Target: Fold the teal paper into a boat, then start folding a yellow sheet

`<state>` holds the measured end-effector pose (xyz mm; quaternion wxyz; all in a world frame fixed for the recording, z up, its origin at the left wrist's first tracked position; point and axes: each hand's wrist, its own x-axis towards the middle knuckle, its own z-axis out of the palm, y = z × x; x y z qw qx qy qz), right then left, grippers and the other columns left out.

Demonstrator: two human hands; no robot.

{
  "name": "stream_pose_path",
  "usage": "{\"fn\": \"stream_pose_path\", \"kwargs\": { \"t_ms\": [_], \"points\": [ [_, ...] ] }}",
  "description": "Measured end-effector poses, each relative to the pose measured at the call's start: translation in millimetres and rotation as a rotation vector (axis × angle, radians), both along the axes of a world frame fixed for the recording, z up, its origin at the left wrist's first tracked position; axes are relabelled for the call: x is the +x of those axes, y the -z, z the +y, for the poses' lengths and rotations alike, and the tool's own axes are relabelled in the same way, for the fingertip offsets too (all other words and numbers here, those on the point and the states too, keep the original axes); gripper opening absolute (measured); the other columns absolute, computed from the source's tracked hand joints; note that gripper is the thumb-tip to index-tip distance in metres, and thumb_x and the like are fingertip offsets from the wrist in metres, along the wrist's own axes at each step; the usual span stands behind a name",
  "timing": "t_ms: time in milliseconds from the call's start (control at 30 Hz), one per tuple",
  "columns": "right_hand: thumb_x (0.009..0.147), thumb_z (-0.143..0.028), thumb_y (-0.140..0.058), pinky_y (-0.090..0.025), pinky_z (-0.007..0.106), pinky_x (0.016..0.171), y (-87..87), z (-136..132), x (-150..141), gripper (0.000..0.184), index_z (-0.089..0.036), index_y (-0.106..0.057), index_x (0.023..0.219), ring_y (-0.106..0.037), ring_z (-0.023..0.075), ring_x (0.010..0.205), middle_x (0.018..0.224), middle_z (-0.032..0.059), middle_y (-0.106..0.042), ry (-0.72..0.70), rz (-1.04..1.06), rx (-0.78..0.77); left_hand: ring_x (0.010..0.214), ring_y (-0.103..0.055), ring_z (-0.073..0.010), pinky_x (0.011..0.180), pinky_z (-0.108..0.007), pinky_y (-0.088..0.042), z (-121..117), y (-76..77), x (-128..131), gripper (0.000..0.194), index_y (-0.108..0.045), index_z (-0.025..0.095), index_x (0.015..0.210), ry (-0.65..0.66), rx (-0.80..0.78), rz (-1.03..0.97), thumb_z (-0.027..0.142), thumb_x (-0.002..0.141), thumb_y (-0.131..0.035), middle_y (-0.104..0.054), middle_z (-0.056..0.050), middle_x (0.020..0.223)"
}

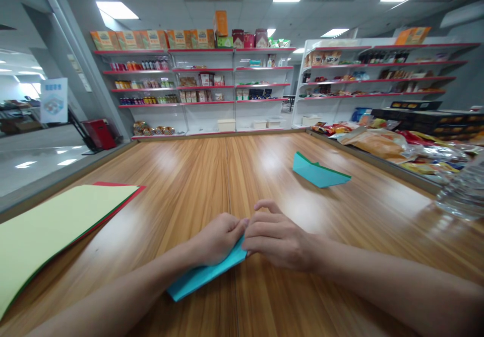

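A folded piece of blue paper (212,274) lies at a slant on the wooden table (181,176) right in front of me. Over its upper side rests my left hand (219,239), closed on it with the thumb toward the right end. My right hand (280,236) pinches that right end between thumb and fingers, its index finger lifted. Both hands meet there, and they hide part of the folds. Farther back on the right sits a folded blue paper boat (319,171) with a green edge, untouched.
A stack of pale yellow paper (64,221), with green and red sheets beneath, lies at the left. Beyond the table's right edge are snack bags (381,143), black boxes (427,120) and a clear plastic bottle (463,191). Stocked shelves (204,85) stand behind.
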<state>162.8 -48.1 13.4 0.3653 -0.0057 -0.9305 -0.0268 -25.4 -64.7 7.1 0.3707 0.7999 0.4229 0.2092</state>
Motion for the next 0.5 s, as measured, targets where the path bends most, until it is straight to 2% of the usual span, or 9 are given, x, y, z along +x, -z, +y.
{"fn": "stream_pose_path", "kwargs": {
  "t_ms": [133,300,367,500],
  "points": [
    [0.085,-0.002,-0.041,-0.031,0.034,0.093,0.2,-2,-1,0.024,-0.018,-0.058,0.080,-0.052,0.0102,0.068,0.073,-0.0016,-0.062,-0.015,-0.103,-0.049,0.050,-0.041,-0.0092,0.048,-0.020,-0.028,-3,4.5,1,0.029,-0.057,0.014,0.058,0.018,0.152,0.148,0.025,0.082,-0.047,-0.048,0.002,0.054],
    [0.094,-0.011,-0.043,-0.030,0.035,0.096,-0.6,-4,-3,0.018,-0.015,-0.060,0.090,-0.056,0.0118,0.081,0.082,0.0017,-0.065,-0.045,-0.093,0.050,0.053,-0.046,-0.0103,0.049,-0.020,-0.029,0,7.2,1,0.044,-0.061,0.014,0.064,-0.069,0.198,0.133,0.029,0.093,-0.032,-0.054,0.000,0.058],
    [0.094,-0.012,-0.044,-0.030,0.035,0.098,-0.8,-6,-5,0.018,-0.015,-0.061,0.087,-0.055,0.0119,0.080,0.079,0.0006,-0.064,-0.065,-0.094,0.032,0.054,-0.047,-0.0108,0.049,-0.020,-0.029,0,9.2,3,0.045,-0.063,0.014,0.066,-0.085,0.203,0.119,0.031,0.093,-0.032,-0.056,0.000,0.058],
    [0.089,-0.006,-0.042,-0.034,0.033,0.093,1.0,-7,-8,0.021,-0.016,-0.059,0.081,-0.052,0.0112,0.071,0.073,-0.0002,-0.061,-0.048,-0.094,-0.031,0.056,-0.050,-0.0128,0.051,-0.021,-0.030,-3,11.6,6,0.027,-0.065,0.015,0.068,-0.070,0.289,0.143,0.032,0.083,-0.050,-0.058,0.000,0.060]
  ]
}}
